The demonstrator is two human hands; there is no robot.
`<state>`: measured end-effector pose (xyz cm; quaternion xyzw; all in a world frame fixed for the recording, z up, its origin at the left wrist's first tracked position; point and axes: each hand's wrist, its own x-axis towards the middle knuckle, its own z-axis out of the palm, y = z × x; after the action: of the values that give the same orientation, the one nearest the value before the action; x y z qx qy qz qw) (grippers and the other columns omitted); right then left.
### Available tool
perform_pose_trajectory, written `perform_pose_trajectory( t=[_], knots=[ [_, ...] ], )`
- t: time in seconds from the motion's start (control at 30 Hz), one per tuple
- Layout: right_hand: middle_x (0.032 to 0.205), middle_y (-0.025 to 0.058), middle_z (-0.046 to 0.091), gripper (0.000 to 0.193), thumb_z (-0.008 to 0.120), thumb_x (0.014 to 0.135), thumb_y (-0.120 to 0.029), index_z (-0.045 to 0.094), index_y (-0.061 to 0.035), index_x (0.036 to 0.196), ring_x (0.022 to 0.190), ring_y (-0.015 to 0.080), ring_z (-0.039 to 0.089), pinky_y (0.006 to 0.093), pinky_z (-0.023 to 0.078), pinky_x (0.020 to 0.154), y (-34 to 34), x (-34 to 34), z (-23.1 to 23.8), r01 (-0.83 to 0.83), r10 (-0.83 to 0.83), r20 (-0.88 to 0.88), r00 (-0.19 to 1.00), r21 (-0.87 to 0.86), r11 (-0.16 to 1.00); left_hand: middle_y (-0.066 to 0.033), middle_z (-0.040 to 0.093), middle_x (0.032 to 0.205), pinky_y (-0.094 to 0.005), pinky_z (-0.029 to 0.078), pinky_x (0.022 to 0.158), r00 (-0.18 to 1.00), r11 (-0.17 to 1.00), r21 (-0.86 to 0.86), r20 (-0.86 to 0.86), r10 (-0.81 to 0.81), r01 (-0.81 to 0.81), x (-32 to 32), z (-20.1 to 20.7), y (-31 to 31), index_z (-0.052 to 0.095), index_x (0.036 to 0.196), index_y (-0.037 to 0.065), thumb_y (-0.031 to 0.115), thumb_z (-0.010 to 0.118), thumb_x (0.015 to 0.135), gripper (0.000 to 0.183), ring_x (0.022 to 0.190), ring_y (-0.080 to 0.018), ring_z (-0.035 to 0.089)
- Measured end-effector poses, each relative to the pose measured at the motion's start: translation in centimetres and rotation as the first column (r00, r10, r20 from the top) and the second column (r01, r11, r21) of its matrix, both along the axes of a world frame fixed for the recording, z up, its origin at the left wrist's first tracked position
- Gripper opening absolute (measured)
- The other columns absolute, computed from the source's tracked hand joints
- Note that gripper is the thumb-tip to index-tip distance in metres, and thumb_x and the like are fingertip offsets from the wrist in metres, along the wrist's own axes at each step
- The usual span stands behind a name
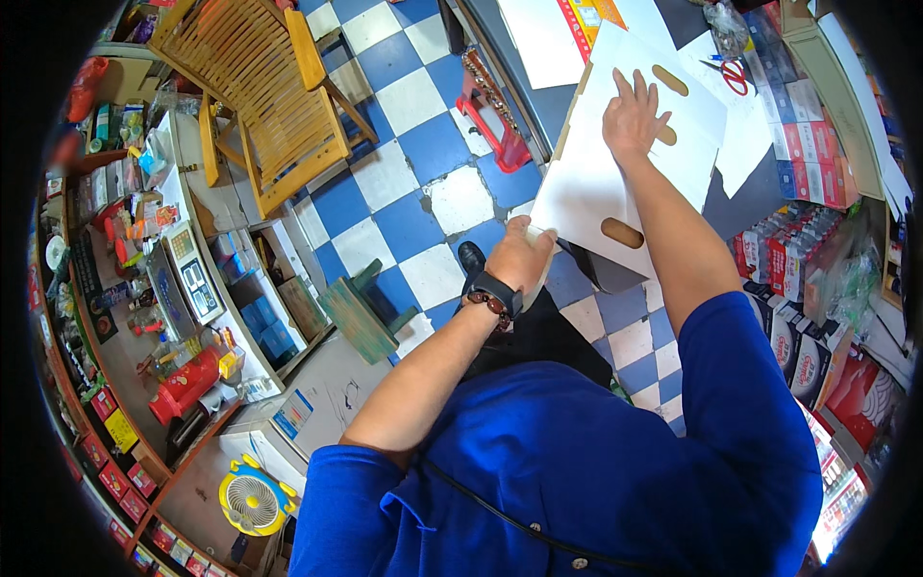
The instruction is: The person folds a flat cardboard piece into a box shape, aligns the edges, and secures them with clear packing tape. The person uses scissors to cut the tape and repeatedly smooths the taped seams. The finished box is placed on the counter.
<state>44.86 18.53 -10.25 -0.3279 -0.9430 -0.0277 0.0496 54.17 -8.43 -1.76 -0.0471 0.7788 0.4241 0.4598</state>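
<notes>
A white cardboard sheet [582,183] with several oval cut-outs lies aslant over a dark tabletop [735,197], and its near corner juts past the table edge. My right hand [636,117] rests flat on its upper part, fingers spread, next to two of the cut-outs. Down at the near left corner, my left hand [517,260] is closed round the edge of the cardboard. A dark watch and a beaded bracelet circle my left wrist. The fingertips of that hand are partly hidden by the hand itself.
Red-handled scissors [735,77] and stacked small boxes [808,144] are right of the cardboard. A red plastic stool [505,144] stands beside the table. Left are a wooden folding chair [260,87], a green wooden stool [358,317] and a cluttered counter [207,279]. Blue and white tiles [413,154] cover the floor.
</notes>
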Motion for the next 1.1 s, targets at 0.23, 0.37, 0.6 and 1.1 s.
perform_pose_trajectory(
  t=[0.23, 0.37, 0.6, 1.1],
  knots=[
    [0.162, 0.0022, 0.032, 0.053, 0.047, 0.101, -0.024, 0.043, -0.0383, 0.152, 0.153, 0.0286, 0.022, 0.0677, 0.014, 0.121, 0.3, 0.0, -0.6, -0.021, 0.021, -0.033, 0.999, 0.002, 1.0, -0.0221, 0.072, 0.089, -0.0347, 0.057, 0.055, 0.997, 0.996, -0.078, -0.066, -0.048, 0.042, 0.7, -2.3, 0.4, 0.039, 0.142, -0.011, 0.041, 0.064, 0.099, 0.073, 0.061, -0.0247, 0.072],
    [0.163, 0.0024, 0.032, 0.052, 0.047, 0.101, -0.026, 0.043, -0.0382, 0.152, 0.153, 0.0289, 0.021, 0.068, 0.014, 0.121, 0.5, 0.1, -0.9, -0.03, 0.031, -0.031, 0.999, 0.019, 0.999, -0.0208, 0.073, 0.089, -0.0329, 0.057, 0.059, 0.985, 0.988, -0.123, -0.135, -0.105, 0.089, 0.7, -3.6, 0.1, 0.039, 0.146, -0.007, 0.04, 0.063, 0.099, 0.07, 0.062, -0.0228, 0.072],
    [0.163, 0.0027, 0.032, 0.053, 0.045, 0.101, -0.027, 0.042, -0.0384, 0.152, 0.154, 0.0287, 0.02, 0.0679, 0.013, 0.121, 0.6, 0.3, -0.9, -0.051, 0.052, -0.054, 0.997, 0.014, 0.999, -0.0178, 0.074, 0.089, -0.0314, 0.056, 0.057, 0.99, 0.997, -0.045, -0.126, -0.063, 0.058, -0.7, -2.5, -1.5, 0.039, 0.15, -0.001, 0.033, 0.061, 0.101, 0.063, 0.059, -0.0194, 0.07],
    [0.163, 0.0031, 0.031, 0.054, 0.046, 0.1, -0.026, 0.042, -0.0375, 0.153, 0.154, 0.0299, 0.019, 0.0675, 0.01, 0.121, 0.5, 0.2, -0.6, -0.055, 0.053, -0.058, 0.997, -0.028, 0.998, -0.0216, 0.071, 0.107, -0.03, 0.057, 0.057, 0.985, 0.992, 0.033, 0.13, 0.116, -0.121, 0.6, -2.0, 0.3, 0.034, 0.147, -0.013, 0.032, 0.064, 0.1, 0.073, 0.065, -0.0197, 0.07]
  ],
)
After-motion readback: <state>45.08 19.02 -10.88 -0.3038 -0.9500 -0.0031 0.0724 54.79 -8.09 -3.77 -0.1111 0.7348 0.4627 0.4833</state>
